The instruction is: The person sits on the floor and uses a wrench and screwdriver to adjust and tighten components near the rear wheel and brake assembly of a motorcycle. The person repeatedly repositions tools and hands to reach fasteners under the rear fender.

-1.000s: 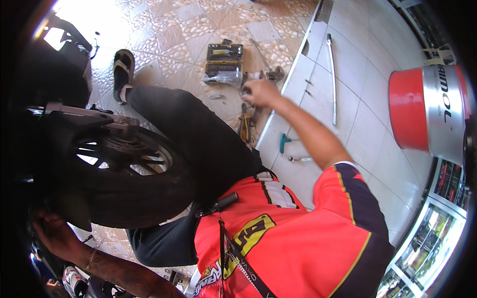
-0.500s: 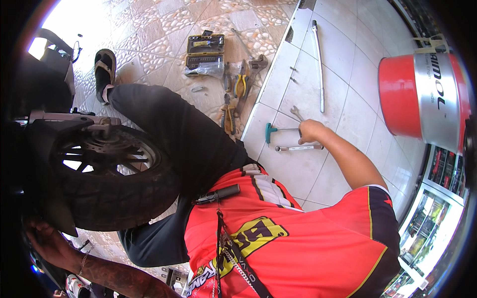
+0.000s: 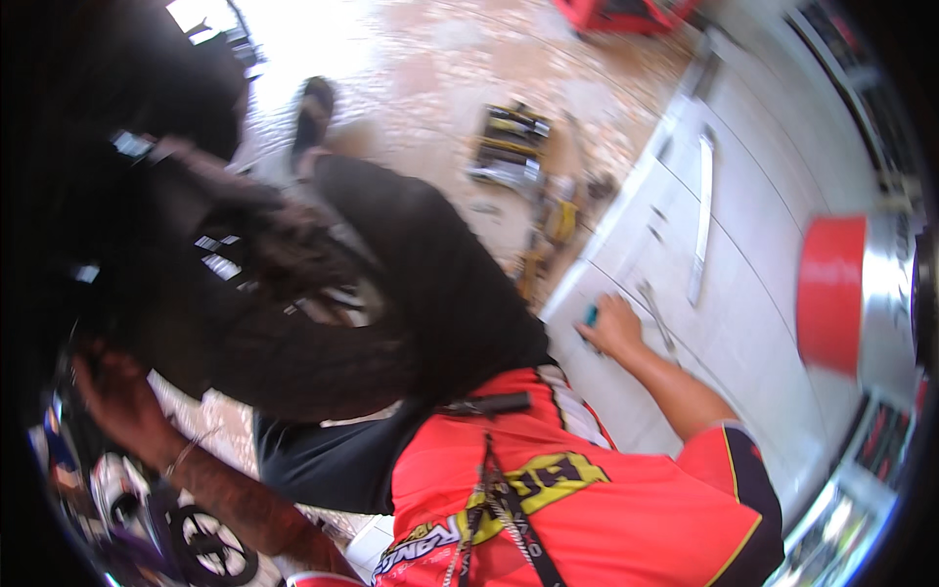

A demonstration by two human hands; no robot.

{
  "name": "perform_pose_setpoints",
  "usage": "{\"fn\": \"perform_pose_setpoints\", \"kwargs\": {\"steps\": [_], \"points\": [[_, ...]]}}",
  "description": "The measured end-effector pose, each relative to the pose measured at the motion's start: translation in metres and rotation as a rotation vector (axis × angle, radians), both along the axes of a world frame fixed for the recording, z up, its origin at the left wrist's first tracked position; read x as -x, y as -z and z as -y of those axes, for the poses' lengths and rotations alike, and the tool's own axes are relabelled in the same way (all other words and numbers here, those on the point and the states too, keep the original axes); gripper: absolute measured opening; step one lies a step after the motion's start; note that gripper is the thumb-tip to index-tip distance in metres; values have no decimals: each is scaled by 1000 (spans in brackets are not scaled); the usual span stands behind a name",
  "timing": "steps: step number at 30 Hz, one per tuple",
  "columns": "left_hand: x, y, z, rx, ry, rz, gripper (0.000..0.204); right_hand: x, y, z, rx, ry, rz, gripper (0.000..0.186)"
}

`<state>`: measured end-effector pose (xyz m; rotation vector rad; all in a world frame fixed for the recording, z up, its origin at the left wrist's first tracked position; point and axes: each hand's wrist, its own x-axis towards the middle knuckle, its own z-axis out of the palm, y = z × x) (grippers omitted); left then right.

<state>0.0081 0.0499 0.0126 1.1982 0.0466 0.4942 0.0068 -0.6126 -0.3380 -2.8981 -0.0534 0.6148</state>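
The right hand (image 3: pixel 614 328) is over the white tiled floor (image 3: pixel 753 293), to the right of the motorcycle wheel (image 3: pixel 318 380), with the trouser leg (image 3: pixel 445 274) between them. Its fingers curl around a teal tool handle (image 3: pixel 590 318), which pokes out on the side toward the wheel; the tool's shank does not show, and blur hides how firm the hold is.

The left hand (image 3: pixel 119 399) is just beside the wheel's lower left, in shadow; I cannot tell whether its fingers grip anything.

The teal piece looks like rigid, smooth plastic, probably light and hard to break, though oily skin could make it slip. The palm set across the handle, with the fingers wrapped beneath, would be the sound place to take hold.

Farther right of the wheel than the right hand lie a metal wrench (image 3: pixel 657 311) and, beyond it, a long metal bar (image 3: pixel 702 220). Up and to the wheel's right, yellow-handled pliers (image 3: pixel 561 221) and an open tool case (image 3: pixel 511 142) lie on the patterned floor (image 3: pixel 430 88).
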Motion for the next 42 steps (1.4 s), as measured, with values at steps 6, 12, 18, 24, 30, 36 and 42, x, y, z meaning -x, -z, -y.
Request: {"fn": "perform_pose_setpoints", "kwargs": {"steps": [6,12,18,24,30,36,42], "points": [[-20,5,58,96,-212,85,20,-45,-56,-20,44,49,-278,45],[-26,-8,81,179,-236,111,21,-133,-256,-39,-748,-33,-279,24],[-26,-10,81,223,-202,127,20,-156,-352,-148,-1858,-98,25,29],[-18,-18,83,236,-219,125,22,-160,-378,-317,-1674,-382,-47,21],[-12,-22,76,290,-221,190,21,-169,-389,-374,-1687,-313,-330,24],[-10,-19,76,298,-248,158,21,-172,-380,-382,-1747,-217,-429,25],[-14,-18,80,316,-221,171,22,-172,-378,-384,-1742,-219,-459,22]]}}
